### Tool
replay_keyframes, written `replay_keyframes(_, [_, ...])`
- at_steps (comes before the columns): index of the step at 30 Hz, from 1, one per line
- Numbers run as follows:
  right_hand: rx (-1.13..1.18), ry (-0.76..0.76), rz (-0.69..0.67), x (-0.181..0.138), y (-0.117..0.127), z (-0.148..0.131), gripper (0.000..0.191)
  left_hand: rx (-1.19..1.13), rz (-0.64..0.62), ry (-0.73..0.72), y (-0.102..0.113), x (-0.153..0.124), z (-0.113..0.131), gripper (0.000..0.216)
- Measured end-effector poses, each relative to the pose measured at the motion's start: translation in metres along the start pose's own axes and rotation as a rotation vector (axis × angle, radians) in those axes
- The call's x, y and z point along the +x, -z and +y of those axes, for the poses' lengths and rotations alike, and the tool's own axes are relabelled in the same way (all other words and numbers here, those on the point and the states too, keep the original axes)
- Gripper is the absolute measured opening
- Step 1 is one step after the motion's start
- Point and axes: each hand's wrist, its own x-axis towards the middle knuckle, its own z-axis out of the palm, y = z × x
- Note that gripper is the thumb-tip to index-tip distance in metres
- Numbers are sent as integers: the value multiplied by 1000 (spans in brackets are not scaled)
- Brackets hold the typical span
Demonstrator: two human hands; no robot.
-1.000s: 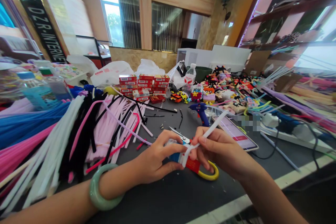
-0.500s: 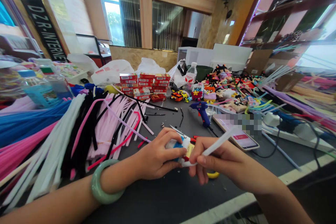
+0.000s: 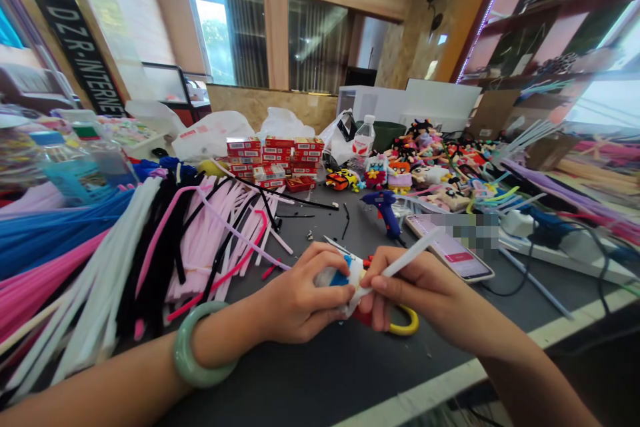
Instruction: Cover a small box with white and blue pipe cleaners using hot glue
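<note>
My left hand [image 3: 313, 293], with a green bangle [image 3: 187, 347] on its wrist, is closed around a small box [image 3: 354, 273] partly covered in blue and white fuzzy pipe cleaner. Between thumb and fingers of my right hand [image 3: 407, 283] is a white pipe cleaner [image 3: 413, 253], its free end pointing up to the right. Its other end runs to the box, where the fingertips of both hands nearly meet. Under the hands lie scissors with a yellow handle [image 3: 413, 321], their blade tips showing beyond the box. My fingers hide much of the box.
Bundles of coloured pipe cleaners [image 3: 110, 267] cover the left side. Stacked red boxes [image 3: 275, 157], a blue glue gun [image 3: 384, 210] and small fuzzy dolls [image 3: 425, 147] stand farther back. A phone [image 3: 465, 260] and a power strip [image 3: 575, 260] with cables lie right.
My right hand has moved slightly up, bringing the white pipe cleaner across the box's yellow face. More of the yellow scissor handle shows. My left hand keeps its hold.
</note>
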Motion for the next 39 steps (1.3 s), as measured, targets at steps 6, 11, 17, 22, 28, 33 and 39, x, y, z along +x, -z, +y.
replay_keyframes(6, [-166,43,45,6,8,3,33,-8,1,-39,1,2,1,17])
replay_keyframes(11, [-592,37,180,5,6,-1,22,-55,-64,-39,0,2,1,17])
replay_keyframes(17, [-775,47,228,8,7,-1,20,-94,-55,-27,-1,-1,-1,19])
replay_keyframes(22, [-740,42,250,10,13,4,19,-95,-50,-13,-1,-2,0,18])
replay_keyframes(28, [-666,-21,300,12,17,7,19,-96,-34,-21,-2,-1,0,18])
replay_keyframes(33, [-644,-58,314,13,17,8,20,-95,-4,-35,-2,-1,-1,20])
replay_keyframes(39, [-566,-61,308,13,19,8,21,-93,14,-40,-2,-2,-1,21])
